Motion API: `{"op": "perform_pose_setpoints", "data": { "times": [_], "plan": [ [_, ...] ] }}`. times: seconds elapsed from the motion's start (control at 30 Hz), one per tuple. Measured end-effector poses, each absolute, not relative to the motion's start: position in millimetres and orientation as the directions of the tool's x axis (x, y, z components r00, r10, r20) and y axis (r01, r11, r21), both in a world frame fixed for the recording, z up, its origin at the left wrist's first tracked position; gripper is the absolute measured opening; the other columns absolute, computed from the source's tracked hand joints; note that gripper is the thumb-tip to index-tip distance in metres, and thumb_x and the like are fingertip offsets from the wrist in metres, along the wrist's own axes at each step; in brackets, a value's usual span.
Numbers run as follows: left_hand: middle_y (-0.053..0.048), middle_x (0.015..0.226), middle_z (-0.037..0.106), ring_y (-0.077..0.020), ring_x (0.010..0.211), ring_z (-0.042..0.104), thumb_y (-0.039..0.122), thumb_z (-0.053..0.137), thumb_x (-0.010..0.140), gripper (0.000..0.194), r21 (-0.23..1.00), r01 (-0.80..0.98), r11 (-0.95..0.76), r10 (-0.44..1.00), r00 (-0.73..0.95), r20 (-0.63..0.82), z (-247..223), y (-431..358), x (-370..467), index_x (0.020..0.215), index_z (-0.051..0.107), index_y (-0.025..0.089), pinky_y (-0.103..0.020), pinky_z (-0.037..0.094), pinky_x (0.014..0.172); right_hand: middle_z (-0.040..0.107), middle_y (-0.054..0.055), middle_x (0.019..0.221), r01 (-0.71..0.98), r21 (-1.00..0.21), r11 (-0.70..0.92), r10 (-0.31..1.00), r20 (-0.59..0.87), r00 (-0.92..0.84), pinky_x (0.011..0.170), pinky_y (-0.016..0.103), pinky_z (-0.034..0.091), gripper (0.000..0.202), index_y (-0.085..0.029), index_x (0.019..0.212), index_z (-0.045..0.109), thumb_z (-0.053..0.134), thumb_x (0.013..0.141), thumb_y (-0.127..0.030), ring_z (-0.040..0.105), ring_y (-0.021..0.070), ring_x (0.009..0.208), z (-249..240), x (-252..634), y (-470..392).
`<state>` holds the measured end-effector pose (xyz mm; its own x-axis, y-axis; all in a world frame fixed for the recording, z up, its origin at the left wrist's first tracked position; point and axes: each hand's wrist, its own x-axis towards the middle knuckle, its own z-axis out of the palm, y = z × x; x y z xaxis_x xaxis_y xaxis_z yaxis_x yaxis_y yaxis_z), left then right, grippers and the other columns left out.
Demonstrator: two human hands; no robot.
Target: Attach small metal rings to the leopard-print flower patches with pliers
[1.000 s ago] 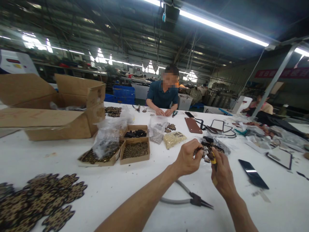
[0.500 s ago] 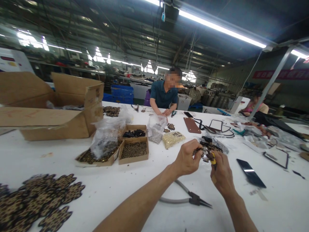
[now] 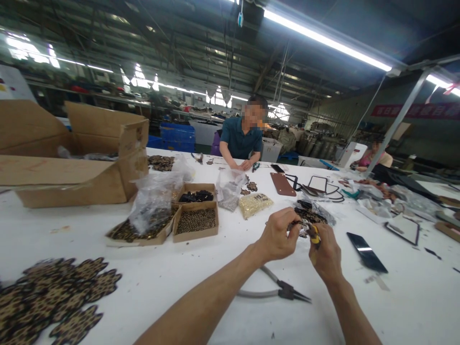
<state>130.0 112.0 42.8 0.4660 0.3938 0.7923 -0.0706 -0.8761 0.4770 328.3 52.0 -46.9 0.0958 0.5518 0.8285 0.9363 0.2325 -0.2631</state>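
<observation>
My right hand (image 3: 326, 250) is wrapped round yellow-handled pliers (image 3: 315, 234), whose jaws point left. The fingers of my left hand (image 3: 280, 234) are pinched on a small dark piece (image 3: 295, 223) at the plier jaws. Its exact shape is mostly hidden by the fingers. Just beyond my hands lie dark leopard-patterned pieces (image 3: 313, 214) by a clear plastic bag. Below my hands, on the white table, long-nose pliers (image 3: 285, 290) with grey handles lie with the handles spread; my left forearm covers part of them.
Leopard-patterned flower-shaped patches (image 3: 53, 297) are heaped at the near left. Small cardboard trays (image 3: 197, 235) hold metal bits, beside a bag of yellowish beads (image 3: 255, 205). A large carton (image 3: 82, 187) stands at left, a phone (image 3: 367, 252) at right. A co-worker (image 3: 241, 136) sits opposite.
The whole view has shifted slightly, so the table items appear a little further left. Both hands keep their grips at nearly the same spot, and the pliers remain at the small piece.
</observation>
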Motion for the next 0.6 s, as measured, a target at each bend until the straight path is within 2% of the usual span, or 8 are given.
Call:
{"op": "perform_pose_setpoints", "data": {
  "times": [0.2,0.6],
  "plan": [
    [-0.004,0.08,0.057,-0.0168,0.074,0.053,0.015,0.053,0.086,0.005,0.413,-0.088,-0.906,0.343,0.417,0.842,37.1,115.5,133.6,0.087,0.056,0.019,-0.03,0.041,0.067,0.062,0.012,0.108,0.939,-0.24,0.248,0.505,0.859,0.086,0.09,0.049,0.054,0.034,-0.023,0.119,0.056,0.05,0.087,-0.013,0.06,0.0298,0.106,-50.3,329.1,54.6],
    [-0.004,0.078,0.056,-0.0159,0.073,0.053,0.015,0.053,0.087,0.004,0.428,-0.087,-0.899,0.361,0.405,0.84,39.6,111.0,133.3,0.086,0.055,0.019,-0.03,0.041,0.066,0.064,0.01,0.108,0.937,-0.262,0.233,0.51,0.853,0.112,0.09,0.044,0.053,0.028,-0.023,0.118,0.055,0.051,0.091,-0.018,0.061,0.028,0.106,-52.0,328.0,54.6]
  ]
}}
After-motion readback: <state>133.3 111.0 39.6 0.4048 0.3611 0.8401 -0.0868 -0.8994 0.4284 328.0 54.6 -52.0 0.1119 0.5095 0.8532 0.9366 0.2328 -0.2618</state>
